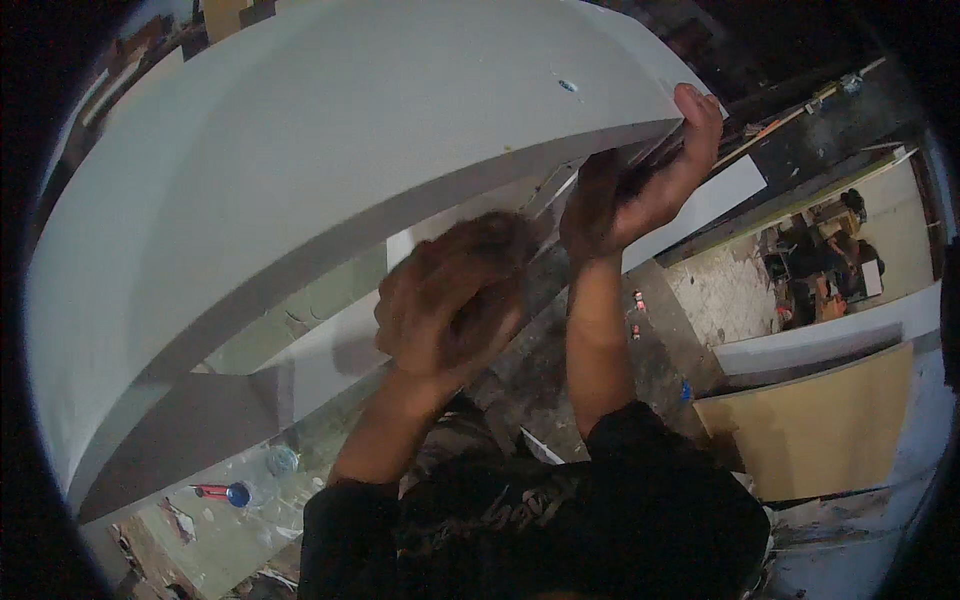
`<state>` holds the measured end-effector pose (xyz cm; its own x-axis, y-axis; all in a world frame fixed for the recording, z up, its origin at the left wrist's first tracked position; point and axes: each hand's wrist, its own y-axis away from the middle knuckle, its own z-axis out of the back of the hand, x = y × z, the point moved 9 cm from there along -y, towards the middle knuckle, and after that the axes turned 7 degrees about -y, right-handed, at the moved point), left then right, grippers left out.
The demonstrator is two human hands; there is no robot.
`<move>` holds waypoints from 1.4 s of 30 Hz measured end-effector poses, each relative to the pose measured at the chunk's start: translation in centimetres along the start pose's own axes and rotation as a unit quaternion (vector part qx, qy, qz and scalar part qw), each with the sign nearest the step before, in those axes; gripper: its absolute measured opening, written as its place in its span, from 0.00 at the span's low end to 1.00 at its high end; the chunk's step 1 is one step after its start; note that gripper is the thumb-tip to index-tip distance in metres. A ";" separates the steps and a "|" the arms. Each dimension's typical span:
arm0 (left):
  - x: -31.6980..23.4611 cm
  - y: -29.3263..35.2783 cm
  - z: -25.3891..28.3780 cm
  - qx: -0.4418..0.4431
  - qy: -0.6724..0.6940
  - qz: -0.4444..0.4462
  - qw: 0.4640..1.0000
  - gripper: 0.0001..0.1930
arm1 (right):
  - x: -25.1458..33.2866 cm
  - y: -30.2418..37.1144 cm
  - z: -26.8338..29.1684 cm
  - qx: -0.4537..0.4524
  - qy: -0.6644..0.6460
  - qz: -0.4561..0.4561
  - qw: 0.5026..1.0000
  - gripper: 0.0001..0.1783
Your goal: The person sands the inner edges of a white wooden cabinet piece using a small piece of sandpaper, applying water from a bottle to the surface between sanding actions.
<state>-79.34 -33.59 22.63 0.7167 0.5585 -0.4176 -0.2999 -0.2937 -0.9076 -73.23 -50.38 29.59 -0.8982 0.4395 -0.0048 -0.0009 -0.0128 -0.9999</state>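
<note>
A large white panel (330, 110) with a thick pale edge fills the upper left, joined to lower boards like an open box. My right hand (650, 195) is at the panel's right end, its fingers reaching up round the corner and its thumb side in shadow below the edge. Left of it, my left hand (450, 290) is raised in front of the box's opening. Its fingers look bent, but motion smears them, and whether anything is in them cannot be made out. A small bluish mark (568, 86) shows on the panel's face.
At lower left, a red-handled tool (210, 492) lies beside a clear plastic bottle with a blue cap (238, 495). A beige board (810, 425) leans at the right. Small red-and-white items (638, 300) lie on the dark floor. A person (845, 255) sits farther off.
</note>
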 end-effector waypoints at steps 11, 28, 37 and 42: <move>-0.3 -2.1 0.0 -0.072 0.045 0.034 0.996 0.15 | 0.0 0.1 0.2 -0.052 0.002 0.004 0.999 0.34; -0.4 -0.2 0.1 -0.107 0.027 -0.010 0.994 0.14 | 0.0 0.0 0.3 -0.026 -0.006 -0.008 1.000 0.36; 0.0 -0.5 0.3 -0.017 -0.016 -0.021 0.999 0.15 | -0.5 0.0 -0.4 -0.033 -0.030 -0.023 0.999 0.36; -0.3 -2.3 -0.1 -0.071 0.071 -0.003 0.995 0.15 | -0.7 0.4 -0.2 -0.055 -0.072 -0.060 0.994 0.37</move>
<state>-78.81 -33.14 24.90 0.8029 0.4488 -0.3924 -0.2100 -0.4032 -0.8907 -72.55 -50.52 29.19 -0.9481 0.2987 0.1092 -0.0717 0.1340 -0.9884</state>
